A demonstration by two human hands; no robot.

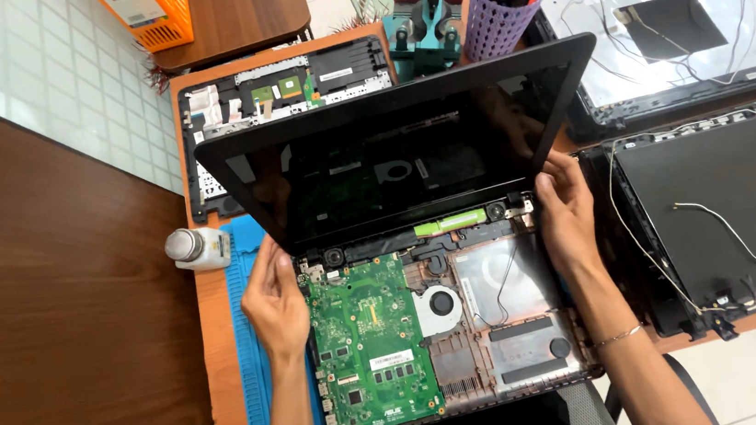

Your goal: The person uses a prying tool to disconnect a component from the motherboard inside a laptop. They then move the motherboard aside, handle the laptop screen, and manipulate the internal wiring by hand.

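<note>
An opened black plastic laptop base point(463, 324), its green rectangular circuit board point(372, 342) exposed, lies on the orange wooden table point(221, 385). Above it tilts the black laptop screen panel point(399, 146). The left hand point(276, 301) grips the panel's lower left edge; the right hand point(567, 213) closes on its lower right edge. A blue rubber mat point(250, 345) lies left of the base, a purple perforated plastic cup point(494, 21) behind the panel.

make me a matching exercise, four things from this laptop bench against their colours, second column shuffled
1. motherboard
2. work mat
3. pen cup
4. crate

a. orange
b. purple
c. green
d. blue

Pairs: 1-c, 2-d, 3-b, 4-a
</note>
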